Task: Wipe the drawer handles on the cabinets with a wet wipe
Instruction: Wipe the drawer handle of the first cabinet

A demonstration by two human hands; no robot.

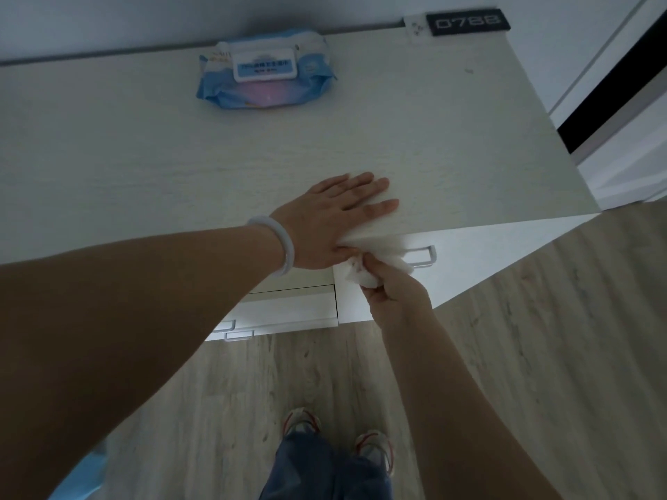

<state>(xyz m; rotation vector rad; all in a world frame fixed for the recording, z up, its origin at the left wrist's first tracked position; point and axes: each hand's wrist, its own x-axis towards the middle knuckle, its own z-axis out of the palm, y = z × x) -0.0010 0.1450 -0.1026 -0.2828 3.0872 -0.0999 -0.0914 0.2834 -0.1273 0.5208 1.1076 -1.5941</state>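
Single head cam, wide-angle, sitting above the cabinet (325, 138) and pointing steeply down and forward. It's looking over the cabinet's front edge, so the top is filling the upper half and the drawer fronts are showing only as a foreshortened strip below that edge. Close range: both forearms are entering from the bottom corners, the floor (541, 337) and shoes (373, 447) directly underneath. Back edge and wall are sitting along the frame top, right front corner at mid-right. No second view, nothing shared.

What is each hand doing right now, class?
Left hand: open, flat on the cabinet top.
Right hand: gripping the wet wipe against the drawer handle.
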